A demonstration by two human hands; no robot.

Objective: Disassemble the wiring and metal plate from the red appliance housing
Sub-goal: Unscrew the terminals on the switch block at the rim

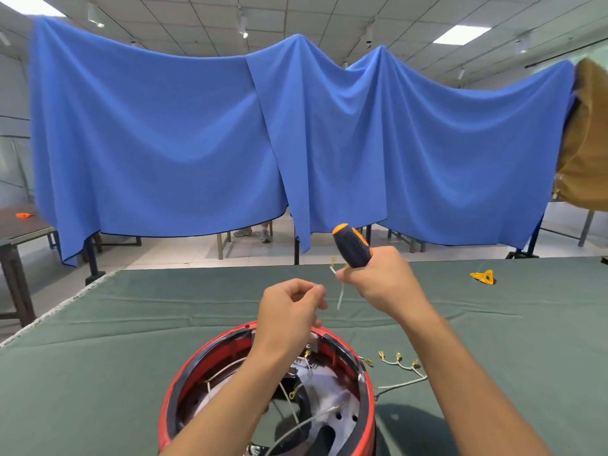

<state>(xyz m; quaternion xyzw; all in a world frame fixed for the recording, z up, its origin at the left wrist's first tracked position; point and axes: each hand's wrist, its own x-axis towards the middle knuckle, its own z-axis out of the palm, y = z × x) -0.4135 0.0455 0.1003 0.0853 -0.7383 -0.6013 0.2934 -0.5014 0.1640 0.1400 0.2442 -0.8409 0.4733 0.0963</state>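
a green cloth is covering the bench (164,324), lying mostly flat with a few creases, and its far edge is running straight across the view under a long blue curtain (197,143) that is hanging on a line across the room. under the curtain's hem, pale floor tiles, bench legs and a person's shoes (253,233) are showing. a second dark table (19,228) is standing at the far left with a small orange thing on it. ceiling panels and strip lights are running overhead.

the red appliance housing (368,406) is sitting at the near edge of the bench, open side up, with white wires and a pale metal plate (339,409) lying inside. a loose wiring harness (399,365) with brass terminals is lying on the cloth just right of the housing. a small yellow piece (483,277) is lying well apart toward the far right.

the left hand (289,307) is hovering above the housing's far rim, fingers curled and pinching a thin wire. the right hand (385,278) is gripping the screwdriver (350,245) by its black and orange handle, and is also pinching a short white wire (340,291) that is dangling down. bare cloth is stretching wide to the left and beyond the hands.
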